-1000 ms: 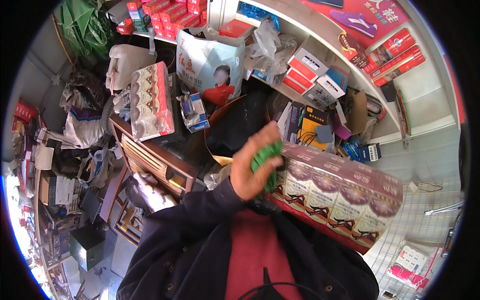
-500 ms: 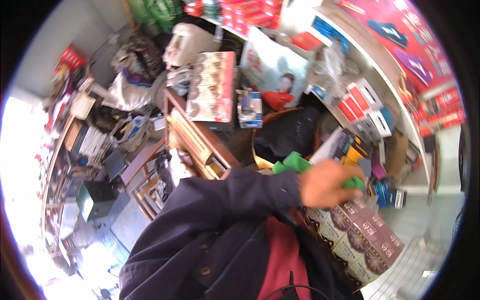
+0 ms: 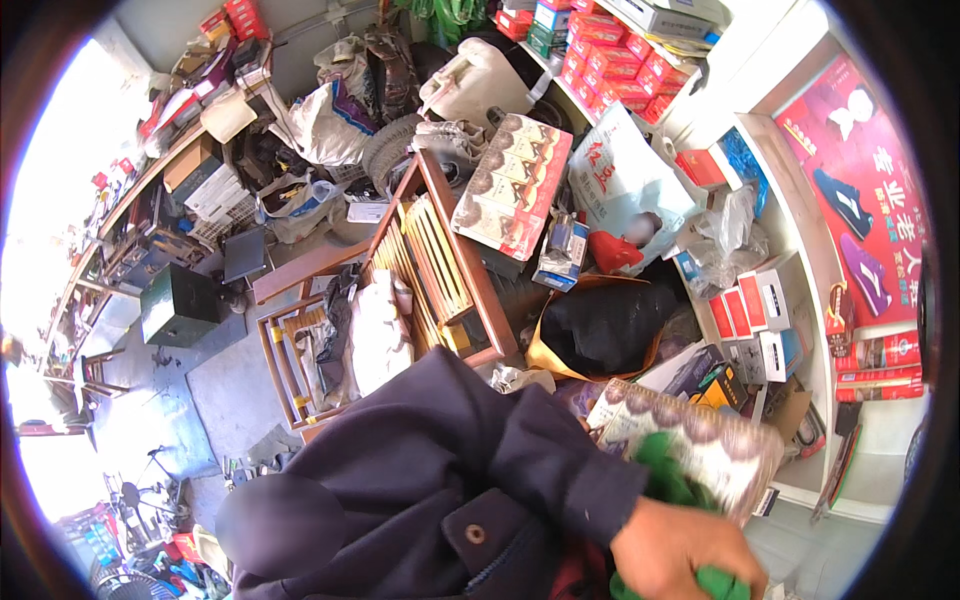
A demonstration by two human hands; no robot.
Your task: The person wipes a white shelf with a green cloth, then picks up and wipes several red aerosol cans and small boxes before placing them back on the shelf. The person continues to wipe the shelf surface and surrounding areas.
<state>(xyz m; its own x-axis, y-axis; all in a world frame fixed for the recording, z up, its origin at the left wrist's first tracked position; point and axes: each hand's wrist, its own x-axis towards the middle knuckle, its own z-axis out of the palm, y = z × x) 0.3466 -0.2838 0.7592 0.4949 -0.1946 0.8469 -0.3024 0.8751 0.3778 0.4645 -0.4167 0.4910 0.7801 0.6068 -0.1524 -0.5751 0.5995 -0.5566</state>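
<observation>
The left hand (image 3: 688, 552) has its fingers curled round a green cloth (image 3: 668, 470), which shows above and below it; the fingertips are partly hidden, so the exact grip is hard to tell. The cloth's upper part overlaps a wrapped, patterned carton (image 3: 742, 447), near a black bag (image 3: 605, 328) and a yellow-and-black box (image 3: 722, 390)

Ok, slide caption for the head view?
Left hand grips green cloth by a patterned carton; red boxes are stacked beyond.
</observation>
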